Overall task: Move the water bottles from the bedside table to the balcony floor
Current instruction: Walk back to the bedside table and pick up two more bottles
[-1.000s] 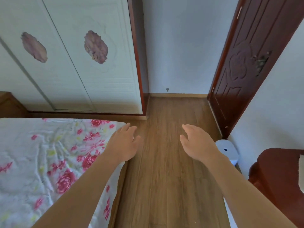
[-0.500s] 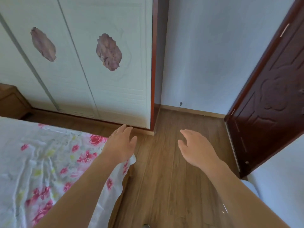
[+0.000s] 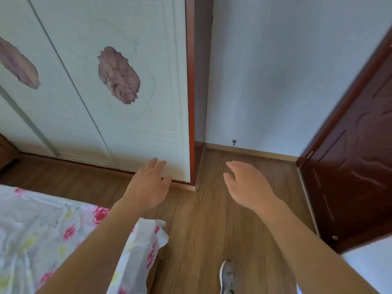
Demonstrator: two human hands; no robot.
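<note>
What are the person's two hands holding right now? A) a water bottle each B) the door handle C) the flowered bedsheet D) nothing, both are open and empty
D: the left hand and right hand hover open over the wooden floor, fingers spread, touching nothing.

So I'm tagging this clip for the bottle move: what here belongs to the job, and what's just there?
Belongs to the job:
- left hand, open, empty
- right hand, open, empty
- no bottles or bedside table in view

Just there:
- bed sheet
- wardrobe
- dark door
- wooden floor
- shoe
</note>
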